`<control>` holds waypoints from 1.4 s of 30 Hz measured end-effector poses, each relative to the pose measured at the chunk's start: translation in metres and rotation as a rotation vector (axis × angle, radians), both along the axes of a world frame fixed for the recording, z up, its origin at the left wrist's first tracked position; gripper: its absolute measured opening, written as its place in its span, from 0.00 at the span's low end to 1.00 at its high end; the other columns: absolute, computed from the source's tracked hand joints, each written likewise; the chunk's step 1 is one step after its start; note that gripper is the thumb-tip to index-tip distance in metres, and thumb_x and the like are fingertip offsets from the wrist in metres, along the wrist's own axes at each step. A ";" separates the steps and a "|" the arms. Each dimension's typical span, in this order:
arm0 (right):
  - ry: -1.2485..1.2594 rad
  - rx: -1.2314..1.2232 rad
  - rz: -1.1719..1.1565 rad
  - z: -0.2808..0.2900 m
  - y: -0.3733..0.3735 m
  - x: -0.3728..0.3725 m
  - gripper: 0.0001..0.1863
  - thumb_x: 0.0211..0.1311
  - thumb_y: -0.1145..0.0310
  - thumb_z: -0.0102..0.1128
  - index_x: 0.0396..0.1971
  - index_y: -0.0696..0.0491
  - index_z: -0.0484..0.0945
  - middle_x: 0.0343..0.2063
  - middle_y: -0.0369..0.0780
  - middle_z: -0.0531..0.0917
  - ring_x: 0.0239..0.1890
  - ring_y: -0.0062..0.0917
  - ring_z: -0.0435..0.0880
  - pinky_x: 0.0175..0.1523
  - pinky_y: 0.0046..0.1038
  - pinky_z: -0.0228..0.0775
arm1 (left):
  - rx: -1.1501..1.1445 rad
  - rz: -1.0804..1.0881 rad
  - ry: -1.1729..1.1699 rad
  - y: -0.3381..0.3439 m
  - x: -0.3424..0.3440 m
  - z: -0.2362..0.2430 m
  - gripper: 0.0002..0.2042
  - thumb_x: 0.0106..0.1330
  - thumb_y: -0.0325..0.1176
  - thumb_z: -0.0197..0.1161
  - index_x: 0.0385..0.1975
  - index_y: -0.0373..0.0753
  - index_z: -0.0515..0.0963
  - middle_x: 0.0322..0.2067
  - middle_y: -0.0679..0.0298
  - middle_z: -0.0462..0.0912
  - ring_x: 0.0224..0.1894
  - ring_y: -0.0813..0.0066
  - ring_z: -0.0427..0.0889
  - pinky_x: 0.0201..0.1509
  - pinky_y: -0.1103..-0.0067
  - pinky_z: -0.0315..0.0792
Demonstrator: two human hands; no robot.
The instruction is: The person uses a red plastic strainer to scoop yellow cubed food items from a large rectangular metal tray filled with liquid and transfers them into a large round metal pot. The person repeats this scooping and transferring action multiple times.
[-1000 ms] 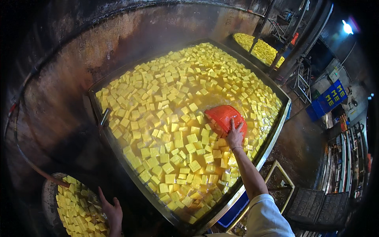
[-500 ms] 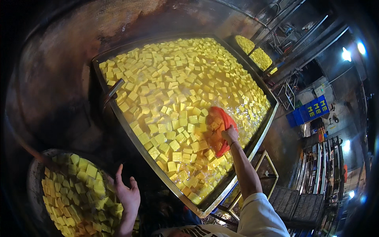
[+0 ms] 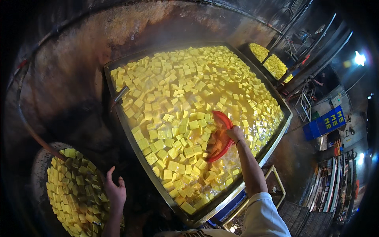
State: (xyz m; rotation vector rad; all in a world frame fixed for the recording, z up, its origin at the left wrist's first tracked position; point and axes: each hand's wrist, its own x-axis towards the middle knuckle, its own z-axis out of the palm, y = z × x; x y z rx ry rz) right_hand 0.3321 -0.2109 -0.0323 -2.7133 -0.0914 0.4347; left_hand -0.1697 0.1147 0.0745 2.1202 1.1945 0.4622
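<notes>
A large square metal tank [image 3: 283, 126] holds many yellow cubes [image 3: 158, 146] afloat in cloudy, steaming liquid. My right hand [image 3: 236, 133] grips the rim of a red plastic bowl-shaped scoop [image 3: 221, 116], tilted on its side and partly under the liquid among the cubes, its hollow turned leftward. My left hand [image 3: 115, 187] is open, fingers apart and slightly curled, holding nothing that I can see, just beside a round container [image 3: 43, 170] heaped with similar yellow cubes at the lower left.
A hose [image 3: 33, 136] runs down the stained wall [image 3: 71, 67] to the round container. Another container of cubes [image 3: 272, 63] stands beyond metal posts at the upper right. A metal frame [image 3: 282, 193], blue crates [image 3: 323, 122] and stacked slats [image 3: 327, 181] are on the right.
The red scoop has turned from showing its outer underside to showing its hollow, dipped in the liquid, with my right hand still on it. My left hand stays open; the view has shifted.
</notes>
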 end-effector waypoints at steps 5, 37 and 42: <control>-0.549 0.111 0.151 -0.024 -0.002 0.005 0.25 0.51 0.63 0.62 0.52 0.50 0.75 0.36 0.51 0.82 0.40 0.48 0.81 0.49 0.43 0.73 | 0.140 -0.026 0.109 -0.009 0.012 0.014 0.20 0.60 0.22 0.58 0.54 0.37 0.71 0.53 0.50 0.74 0.58 0.50 0.71 0.64 0.64 0.64; -0.145 1.095 -0.504 -0.061 -0.018 0.009 0.29 0.37 0.80 0.66 0.48 0.53 0.83 0.28 0.36 0.87 0.26 0.16 0.80 0.35 0.20 0.73 | 0.334 0.045 0.287 -0.015 0.017 0.016 0.19 0.56 0.20 0.59 0.49 0.40 0.72 0.53 0.43 0.69 0.61 0.41 0.63 0.66 0.60 0.58; -0.065 1.269 -0.573 -0.064 -0.047 0.003 0.30 0.37 0.84 0.64 0.50 0.57 0.81 0.31 0.39 0.86 0.29 0.20 0.82 0.37 0.21 0.75 | 0.323 0.046 0.332 -0.013 0.011 0.013 0.19 0.55 0.22 0.61 0.48 0.42 0.72 0.54 0.41 0.68 0.62 0.40 0.63 0.66 0.59 0.58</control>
